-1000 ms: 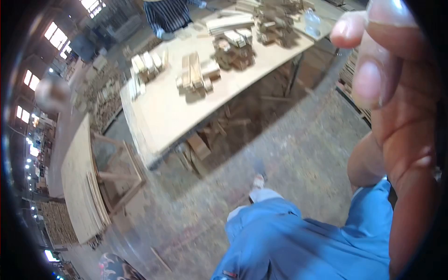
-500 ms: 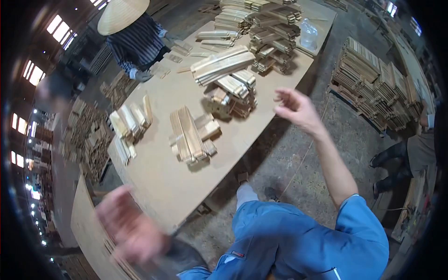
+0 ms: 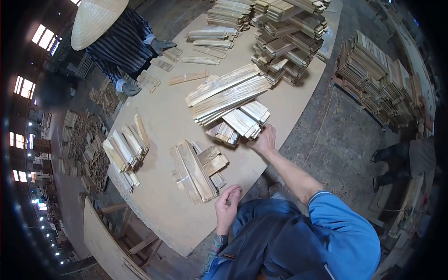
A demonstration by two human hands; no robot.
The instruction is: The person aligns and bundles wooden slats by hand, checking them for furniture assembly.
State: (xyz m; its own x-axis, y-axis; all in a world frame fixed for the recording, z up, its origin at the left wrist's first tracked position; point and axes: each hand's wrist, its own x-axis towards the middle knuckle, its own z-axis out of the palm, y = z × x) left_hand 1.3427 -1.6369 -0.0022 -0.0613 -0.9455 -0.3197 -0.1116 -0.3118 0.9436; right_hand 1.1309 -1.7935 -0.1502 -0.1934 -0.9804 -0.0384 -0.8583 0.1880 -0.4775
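Note:
My right hand (image 3: 265,141) is at the near end of a stacked pile of wood bundles (image 3: 231,98); its fingertips are partly hidden against the pile, so its grip cannot be made out. My left hand (image 3: 227,205) is just off the table's near edge, fingers curled, beside a smaller crossed pile of wooden slats (image 3: 192,172). Whether anything is inside those fingers is hidden. Another bundle group (image 3: 126,147) lies to the left on the table (image 3: 158,200).
Across the table stands a co-worker in a conical hat (image 3: 99,21), gloved hands near loose slats. A tall wood stack (image 3: 289,39) rises at the back. More stacks (image 3: 373,79) sit on the floor at right, near another person (image 3: 401,161).
My right hand has moved left and down to the wood pile. My left hand has moved right from the table's left part. The view has shifted, and the piles appear closer.

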